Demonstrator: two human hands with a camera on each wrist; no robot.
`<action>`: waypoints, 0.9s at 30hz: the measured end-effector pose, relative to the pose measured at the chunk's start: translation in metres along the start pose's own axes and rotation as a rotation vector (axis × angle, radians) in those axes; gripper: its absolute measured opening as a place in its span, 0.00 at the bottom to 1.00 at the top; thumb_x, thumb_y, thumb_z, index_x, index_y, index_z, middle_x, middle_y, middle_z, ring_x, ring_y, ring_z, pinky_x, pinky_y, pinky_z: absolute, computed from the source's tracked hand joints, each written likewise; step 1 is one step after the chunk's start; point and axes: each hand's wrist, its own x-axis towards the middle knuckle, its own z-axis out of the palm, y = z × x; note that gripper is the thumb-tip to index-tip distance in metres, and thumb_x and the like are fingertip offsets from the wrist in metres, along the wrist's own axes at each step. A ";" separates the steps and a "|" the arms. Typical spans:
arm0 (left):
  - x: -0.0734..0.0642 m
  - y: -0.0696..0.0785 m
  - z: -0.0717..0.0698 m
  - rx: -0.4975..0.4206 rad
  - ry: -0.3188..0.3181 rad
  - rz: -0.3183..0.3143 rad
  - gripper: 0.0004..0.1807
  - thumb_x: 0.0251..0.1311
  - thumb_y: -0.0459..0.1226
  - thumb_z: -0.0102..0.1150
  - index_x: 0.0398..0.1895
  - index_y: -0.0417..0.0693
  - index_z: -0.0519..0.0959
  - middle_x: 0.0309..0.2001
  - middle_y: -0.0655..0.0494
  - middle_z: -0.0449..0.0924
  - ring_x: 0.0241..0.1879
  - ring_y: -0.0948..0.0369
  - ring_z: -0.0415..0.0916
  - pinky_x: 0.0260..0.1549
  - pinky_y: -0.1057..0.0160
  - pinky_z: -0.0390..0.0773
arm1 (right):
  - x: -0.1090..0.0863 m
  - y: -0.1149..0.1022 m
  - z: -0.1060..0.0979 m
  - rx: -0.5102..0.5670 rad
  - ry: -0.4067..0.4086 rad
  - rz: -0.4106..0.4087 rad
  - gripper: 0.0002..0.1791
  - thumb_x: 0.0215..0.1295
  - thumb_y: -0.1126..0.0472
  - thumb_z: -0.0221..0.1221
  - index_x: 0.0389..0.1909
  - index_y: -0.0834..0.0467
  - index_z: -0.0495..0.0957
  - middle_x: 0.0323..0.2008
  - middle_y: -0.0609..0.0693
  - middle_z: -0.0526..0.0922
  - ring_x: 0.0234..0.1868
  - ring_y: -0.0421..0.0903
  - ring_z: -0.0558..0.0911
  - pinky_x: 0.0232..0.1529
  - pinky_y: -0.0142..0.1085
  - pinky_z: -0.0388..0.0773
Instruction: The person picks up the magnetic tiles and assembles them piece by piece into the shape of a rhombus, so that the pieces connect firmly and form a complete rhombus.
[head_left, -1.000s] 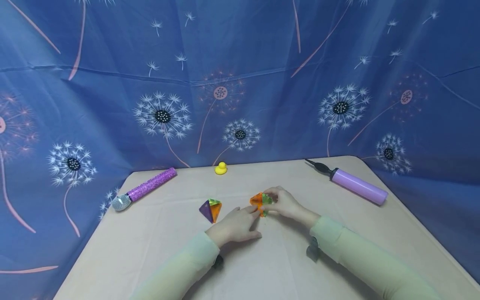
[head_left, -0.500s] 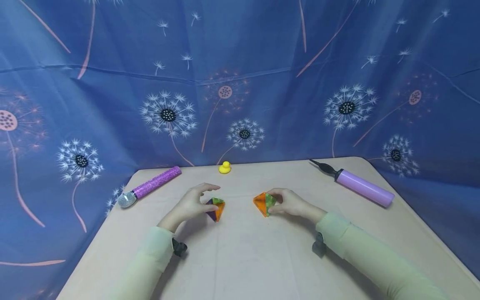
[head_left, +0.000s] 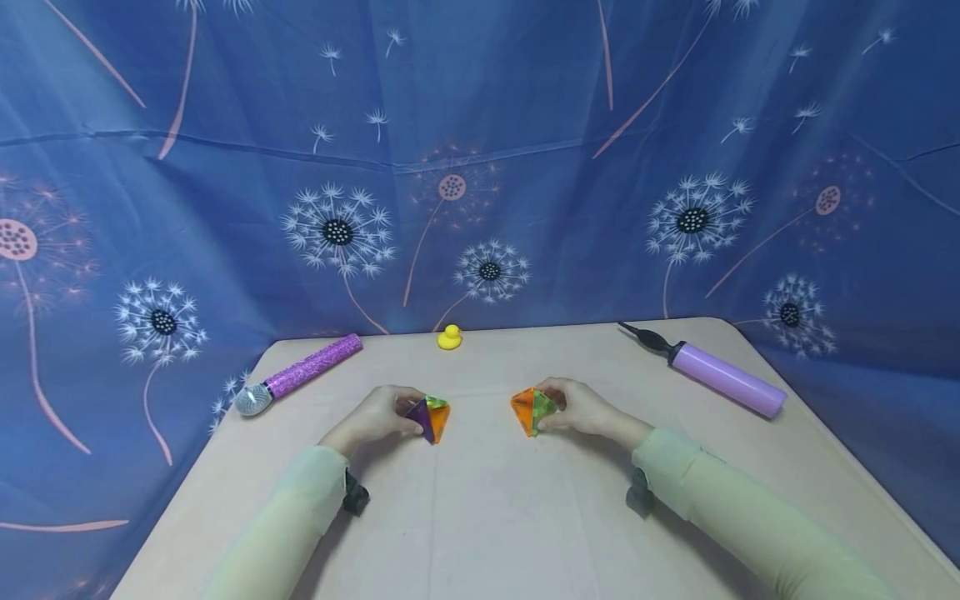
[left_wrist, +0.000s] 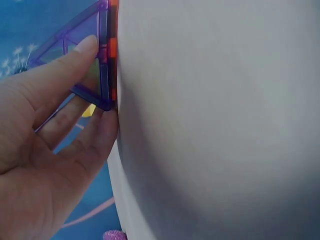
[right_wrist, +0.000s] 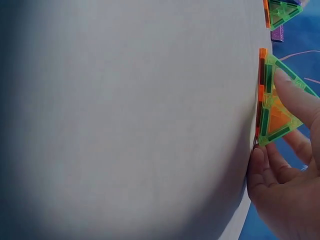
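Note:
Two small pyramids of translucent magnetic tiles stand on the table, apart from each other. My left hand [head_left: 375, 417] grips the left pyramid [head_left: 437, 423], whose purple, orange and green faces show in the head view. In the left wrist view the thumb lies on the purple tile [left_wrist: 86, 31], with the other fingers behind and below it. My right hand [head_left: 590, 410] holds the right pyramid [head_left: 522, 412], orange and green. Its thumb presses the green tile [right_wrist: 267, 120] in the right wrist view, and an orange tile lies along the bottom. The far faces are hidden by the fingers.
Behind the pyramids a yellow toy duck [head_left: 450, 337] sits near the back edge of the table [head_left: 480, 525]. A glittery purple microphone [head_left: 307, 371] lies at the back left. At the back right lies a lilac hand pump [head_left: 727, 379]. A blue dandelion-print curtain [head_left: 555, 217] hangs behind.
My left hand has left the right pyramid, moved left and taken hold of the left pyramid. The right hand keeps its grip on the right pyramid, which has turned slightly.

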 end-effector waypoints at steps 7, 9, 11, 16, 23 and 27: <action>0.013 0.013 0.012 0.067 0.014 0.009 0.25 0.48 0.29 0.78 0.52 0.38 0.84 0.45 0.46 0.87 0.42 0.55 0.85 0.47 0.55 0.83 | 0.002 -0.002 -0.002 -0.048 -0.019 0.005 0.31 0.51 0.63 0.78 0.57 0.64 0.81 0.44 0.52 0.82 0.43 0.47 0.79 0.43 0.39 0.79; 0.018 0.018 0.018 0.064 0.011 0.019 0.24 0.49 0.29 0.78 0.51 0.37 0.85 0.44 0.46 0.87 0.41 0.55 0.85 0.44 0.58 0.83 | 0.003 -0.003 -0.002 -0.061 -0.019 0.006 0.30 0.50 0.62 0.78 0.56 0.63 0.82 0.43 0.51 0.82 0.42 0.46 0.79 0.42 0.38 0.78; 0.022 0.023 0.023 0.054 0.010 0.022 0.23 0.49 0.29 0.78 0.51 0.37 0.85 0.43 0.47 0.87 0.41 0.56 0.85 0.42 0.60 0.83 | 0.004 -0.003 -0.001 -0.071 -0.016 -0.002 0.30 0.50 0.62 0.79 0.56 0.63 0.82 0.43 0.50 0.82 0.42 0.46 0.79 0.42 0.38 0.78; 0.034 0.034 0.039 0.055 0.017 0.033 0.22 0.50 0.29 0.78 0.51 0.38 0.85 0.44 0.48 0.87 0.41 0.57 0.84 0.41 0.61 0.83 | 0.008 -0.006 0.003 -0.066 -0.006 -0.002 0.28 0.51 0.62 0.78 0.54 0.62 0.83 0.41 0.49 0.82 0.42 0.45 0.79 0.45 0.41 0.78; 0.045 0.045 0.053 0.048 0.008 0.018 0.22 0.52 0.29 0.77 0.52 0.39 0.85 0.49 0.48 0.86 0.44 0.56 0.84 0.43 0.62 0.84 | 0.014 -0.011 0.009 -0.078 0.000 0.042 0.28 0.52 0.61 0.78 0.55 0.63 0.82 0.40 0.49 0.82 0.41 0.45 0.78 0.46 0.42 0.78; 0.050 0.049 0.058 0.034 0.009 0.024 0.22 0.51 0.29 0.77 0.52 0.39 0.85 0.48 0.47 0.86 0.43 0.56 0.85 0.40 0.63 0.84 | 0.016 -0.010 0.010 -0.087 0.009 0.054 0.29 0.53 0.60 0.77 0.56 0.63 0.82 0.39 0.48 0.80 0.40 0.45 0.77 0.45 0.41 0.78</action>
